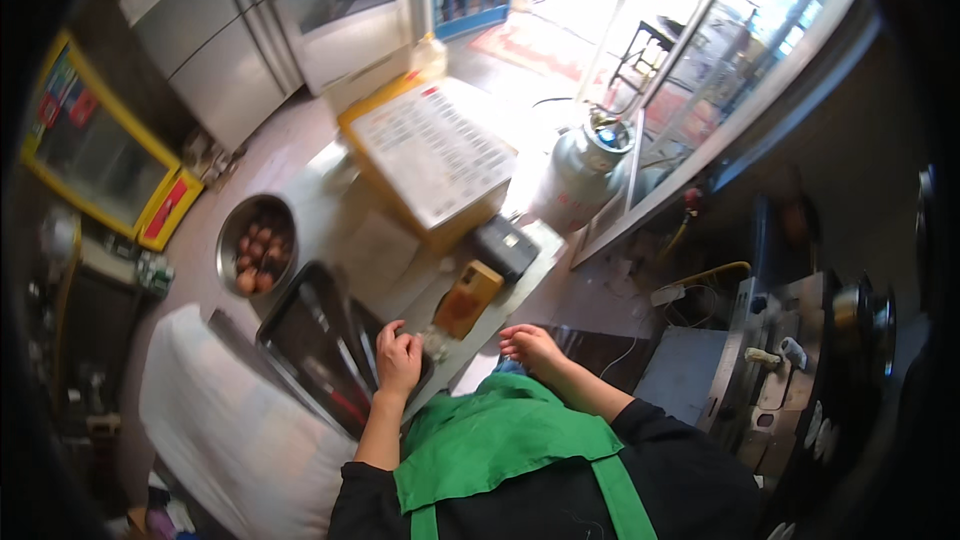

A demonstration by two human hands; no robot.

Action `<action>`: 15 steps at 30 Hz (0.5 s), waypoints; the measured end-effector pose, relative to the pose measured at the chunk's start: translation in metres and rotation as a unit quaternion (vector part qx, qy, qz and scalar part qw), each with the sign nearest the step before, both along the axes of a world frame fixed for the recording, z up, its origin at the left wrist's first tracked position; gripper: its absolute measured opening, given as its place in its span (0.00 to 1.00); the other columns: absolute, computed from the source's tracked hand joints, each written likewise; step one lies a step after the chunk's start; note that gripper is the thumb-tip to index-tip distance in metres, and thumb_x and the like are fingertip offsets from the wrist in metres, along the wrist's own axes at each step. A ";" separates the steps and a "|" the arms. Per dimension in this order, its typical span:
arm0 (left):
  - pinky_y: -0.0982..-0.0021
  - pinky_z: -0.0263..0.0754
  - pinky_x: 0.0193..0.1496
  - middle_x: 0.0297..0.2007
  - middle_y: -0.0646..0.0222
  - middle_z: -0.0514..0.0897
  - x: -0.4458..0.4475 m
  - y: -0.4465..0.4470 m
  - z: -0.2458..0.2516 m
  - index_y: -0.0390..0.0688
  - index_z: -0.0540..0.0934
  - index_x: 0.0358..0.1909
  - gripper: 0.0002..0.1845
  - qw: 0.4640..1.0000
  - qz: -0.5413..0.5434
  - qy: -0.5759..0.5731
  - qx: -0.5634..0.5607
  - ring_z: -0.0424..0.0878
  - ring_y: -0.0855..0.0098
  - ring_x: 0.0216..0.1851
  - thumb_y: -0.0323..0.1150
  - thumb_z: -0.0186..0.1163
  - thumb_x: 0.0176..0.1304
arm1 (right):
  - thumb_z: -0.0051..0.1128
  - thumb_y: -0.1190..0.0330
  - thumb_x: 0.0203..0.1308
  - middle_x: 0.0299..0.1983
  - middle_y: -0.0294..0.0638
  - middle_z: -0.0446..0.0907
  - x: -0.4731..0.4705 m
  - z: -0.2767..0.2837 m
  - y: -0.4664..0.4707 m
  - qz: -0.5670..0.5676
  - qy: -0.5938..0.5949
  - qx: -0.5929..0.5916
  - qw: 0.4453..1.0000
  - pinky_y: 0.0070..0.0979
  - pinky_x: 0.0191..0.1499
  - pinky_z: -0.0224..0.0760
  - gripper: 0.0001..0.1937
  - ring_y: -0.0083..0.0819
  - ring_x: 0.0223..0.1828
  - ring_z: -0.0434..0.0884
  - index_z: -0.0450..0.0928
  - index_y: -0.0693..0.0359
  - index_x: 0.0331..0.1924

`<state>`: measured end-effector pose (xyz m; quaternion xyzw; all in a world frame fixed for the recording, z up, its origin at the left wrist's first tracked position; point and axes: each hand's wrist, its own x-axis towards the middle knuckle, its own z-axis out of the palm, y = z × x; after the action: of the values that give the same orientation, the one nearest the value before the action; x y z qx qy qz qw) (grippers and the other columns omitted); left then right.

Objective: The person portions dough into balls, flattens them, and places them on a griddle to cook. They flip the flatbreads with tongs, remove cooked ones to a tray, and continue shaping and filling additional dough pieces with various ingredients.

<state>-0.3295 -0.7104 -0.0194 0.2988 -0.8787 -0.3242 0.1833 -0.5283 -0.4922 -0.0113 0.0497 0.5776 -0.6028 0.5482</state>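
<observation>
My left hand [399, 360] is over the right edge of a black tray [300, 349] that holds long metal utensils; its fingers are loosely curled, and whether it touches the tray I cannot tell. My right hand [531, 346] hangs in front of the green apron [510, 442], fingers bent, with no object visible in it. Between and beyond the hands lies a phone in a yellow-brown case [469, 300] on the table [457, 356], beside a dark box-shaped device [504, 247]. A steel bowl [257, 244] of round brownish things stands at the table's left.
A large carton with a printed sheet [431, 154] stands on the table. A gas cylinder [581, 176] is by the glass door. White cloth or plastic [232, 420] covers something at left. A metal cooking station [772, 382] stands at right, a yellow-framed cooler [105, 150] far left.
</observation>
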 end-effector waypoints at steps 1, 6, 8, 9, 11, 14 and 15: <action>0.55 0.69 0.58 0.53 0.53 0.75 0.029 -0.007 0.002 0.37 0.79 0.42 0.12 0.999 0.026 -0.028 0.016 0.74 0.50 0.53 0.35 0.63 0.62 | 0.49 0.72 0.67 0.37 0.40 0.83 0.015 0.001 -0.003 0.000 -0.006 0.021 1.000 0.19 0.37 0.77 0.10 0.25 0.35 0.84 0.77 0.64 0.47; 0.57 0.70 0.56 0.49 0.54 0.76 0.154 -0.021 -0.001 0.37 0.76 0.43 0.08 0.982 0.184 0.025 -0.031 0.75 0.52 0.51 0.28 0.59 0.63 | 0.51 0.73 0.64 0.40 0.40 0.83 0.095 0.007 -0.023 0.107 0.006 0.011 0.994 0.22 0.44 0.75 0.12 0.25 0.39 0.82 0.78 0.64 0.49; 0.58 0.73 0.52 0.49 0.53 0.77 0.184 -0.025 -0.004 0.36 0.75 0.48 0.12 0.976 0.212 0.042 -0.001 0.78 0.53 0.48 0.27 0.59 0.64 | 0.53 0.70 0.64 0.43 0.38 0.84 0.117 0.011 -0.025 0.167 0.043 -0.009 0.985 0.24 0.49 0.73 0.14 0.25 0.42 0.82 0.78 0.63 0.51; 0.58 0.74 0.50 0.47 0.53 0.78 0.192 -0.027 -0.006 0.36 0.75 0.48 0.12 0.973 0.224 0.017 0.059 0.79 0.53 0.46 0.28 0.59 0.64 | 0.53 0.70 0.64 0.43 0.38 0.84 0.126 0.012 -0.023 0.173 0.047 0.001 0.984 0.24 0.49 0.73 0.14 0.25 0.42 0.82 0.78 0.63 0.52; 0.57 0.76 0.47 0.44 0.53 0.80 0.193 -0.034 -0.015 0.35 0.75 0.49 0.13 0.959 0.218 0.006 0.181 0.80 0.53 0.42 0.29 0.60 0.65 | 0.53 0.70 0.64 0.43 0.38 0.84 0.139 0.013 -0.015 0.157 0.070 0.007 0.985 0.23 0.49 0.73 0.14 0.25 0.42 0.82 0.78 0.63 0.52; 0.56 0.76 0.44 0.35 0.56 0.83 0.171 -0.038 -0.031 0.35 0.75 0.48 0.16 0.964 0.175 -0.006 0.197 0.82 0.53 0.38 0.35 0.63 0.64 | 0.56 0.71 0.61 0.43 0.38 0.84 0.149 0.007 0.010 0.116 0.075 0.019 0.990 0.23 0.48 0.72 0.15 0.25 0.42 0.81 0.79 0.63 0.52; 0.56 0.76 0.44 0.34 0.57 0.84 0.160 -0.037 -0.036 0.35 0.75 0.47 0.17 0.975 0.151 -0.023 0.162 0.82 0.53 0.39 0.36 0.63 0.64 | 0.57 0.71 0.61 0.43 0.38 0.84 0.151 0.004 0.019 0.097 0.076 0.047 0.991 0.23 0.48 0.72 0.15 0.25 0.41 0.81 0.79 0.63 0.52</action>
<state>-0.1691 -0.7472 -0.0559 0.4616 -0.7629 -0.4239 0.1587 -0.3776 -0.4727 -0.0074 -0.0262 0.6475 -0.5209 0.5556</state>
